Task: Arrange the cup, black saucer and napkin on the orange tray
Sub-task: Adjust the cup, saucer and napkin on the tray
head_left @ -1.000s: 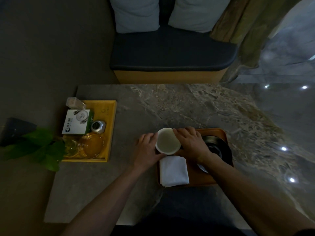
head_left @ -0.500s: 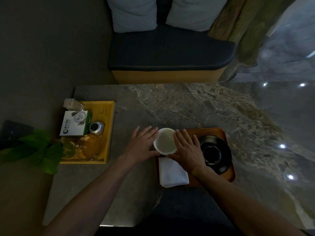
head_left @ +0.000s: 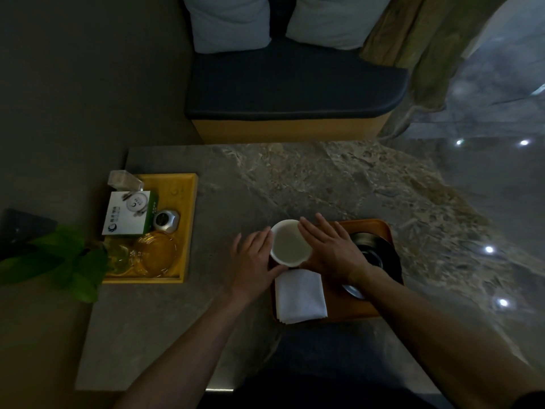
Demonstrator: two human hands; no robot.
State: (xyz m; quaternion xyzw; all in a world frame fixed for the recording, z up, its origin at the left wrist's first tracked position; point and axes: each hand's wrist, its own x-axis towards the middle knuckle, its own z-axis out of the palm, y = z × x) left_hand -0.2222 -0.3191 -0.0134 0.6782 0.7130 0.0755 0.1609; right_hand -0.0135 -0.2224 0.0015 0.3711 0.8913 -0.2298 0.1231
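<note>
Cup flanked by left hand and right hand, fingers straight, touching; napkin just behind it on orange tray.

Both forearms enter from the bottom of the frame and converge toward the centre. The left forearm rises from the lower left on a diagonal, bare to the wrist. The left hand lies just left of centre, palm down, its fingers straight and held close together, pointing toward the upper right, the thumb stretched out to the right along its lower edge. The right forearm comes in from the lower right corner. The right hand sits just right of centre, palm down, fingers straight and slightly fanned, pointing toward the upper left.
</note>
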